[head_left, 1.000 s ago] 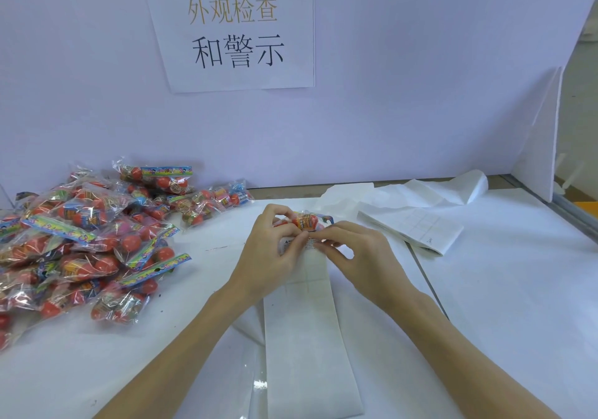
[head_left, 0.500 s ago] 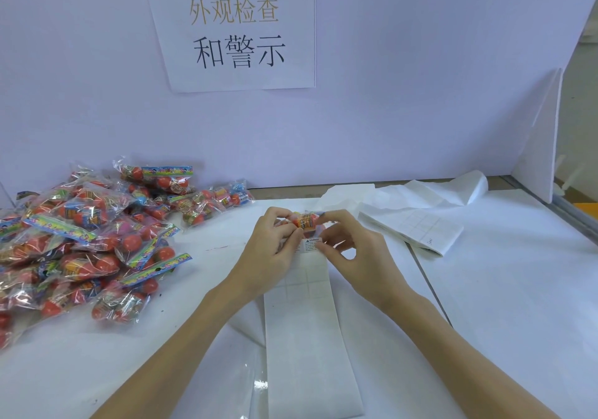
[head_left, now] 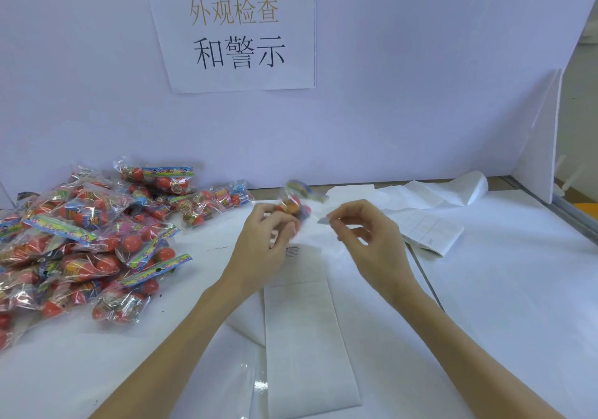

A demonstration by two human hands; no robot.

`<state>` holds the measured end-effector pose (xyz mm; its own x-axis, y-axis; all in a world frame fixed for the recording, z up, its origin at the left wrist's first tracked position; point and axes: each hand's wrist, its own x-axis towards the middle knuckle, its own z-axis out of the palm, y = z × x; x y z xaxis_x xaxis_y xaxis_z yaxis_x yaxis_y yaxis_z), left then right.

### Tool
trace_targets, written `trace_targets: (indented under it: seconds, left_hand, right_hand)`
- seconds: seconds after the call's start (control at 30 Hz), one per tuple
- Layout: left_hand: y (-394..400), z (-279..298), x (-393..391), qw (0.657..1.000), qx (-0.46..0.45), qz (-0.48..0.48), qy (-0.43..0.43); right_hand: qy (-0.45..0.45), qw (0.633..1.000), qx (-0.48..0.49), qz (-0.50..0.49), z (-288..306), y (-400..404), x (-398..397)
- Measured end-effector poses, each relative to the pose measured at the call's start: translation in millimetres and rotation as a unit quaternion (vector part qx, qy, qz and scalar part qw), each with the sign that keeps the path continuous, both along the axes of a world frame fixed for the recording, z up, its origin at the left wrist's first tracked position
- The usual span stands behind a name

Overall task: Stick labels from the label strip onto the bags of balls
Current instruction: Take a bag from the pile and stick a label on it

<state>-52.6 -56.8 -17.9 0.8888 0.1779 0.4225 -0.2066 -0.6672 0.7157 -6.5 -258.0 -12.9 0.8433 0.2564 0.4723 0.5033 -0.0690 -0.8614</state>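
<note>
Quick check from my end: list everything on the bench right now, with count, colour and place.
bags of balls: a pile, clear with red balls, table left
held bag: one, blurred, in the left hand
label: one, white, in the right hand
label strip: one, white, centre front
label sheets: a few, white, right of centre
wall sign: one, white, on the back panel
left hand: grips the held bag
right hand: pinches the label

Blurred bag of balls (head_left: 296, 200) raised; label strip (head_left: 304, 321) flat; bags pile (head_left: 81, 240) left.
</note>
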Motion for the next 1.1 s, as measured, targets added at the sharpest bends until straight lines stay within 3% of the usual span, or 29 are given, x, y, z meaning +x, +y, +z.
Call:
trace_targets:
  seconds: [0.13,0.27,0.37,0.63,0.93,1.1]
  left_hand:
    - [7.4,11.7,0.1,0.989,-0.097,0.047,-0.098]
    - [4.8,21.7,-3.0,0.952,-0.294,-0.009,-0.088]
    - [-1.8,25.7,-7.0,0.934,-0.348,-0.048,-0.064]
    - [-15.9,29.9,-13.6,0.934,-0.346,-0.094,-0.018]
    - [-13.9,25.6,-11.7,0.933,-0.329,-0.141,-0.015]
    - [-14.3,22.7,-10.5,0.942,-0.300,-0.149,-0.005]
  right_hand:
    - [0.087,0.993,0.073,-0.011,6.3,-3.6,1.0]
    - [0.145,0.983,0.112,0.030,10.6,-5.2,-2.8]
    - [0.174,0.971,0.147,0.070,13.8,-4.8,-4.8]
    - [0.128,0.973,0.140,0.131,20.6,-2.8,-12.0]
    - [0.087,0.988,0.109,0.066,21.8,-4.0,-9.8]
    - [0.074,0.986,0.118,0.095,24.6,-3.7,-11.4]
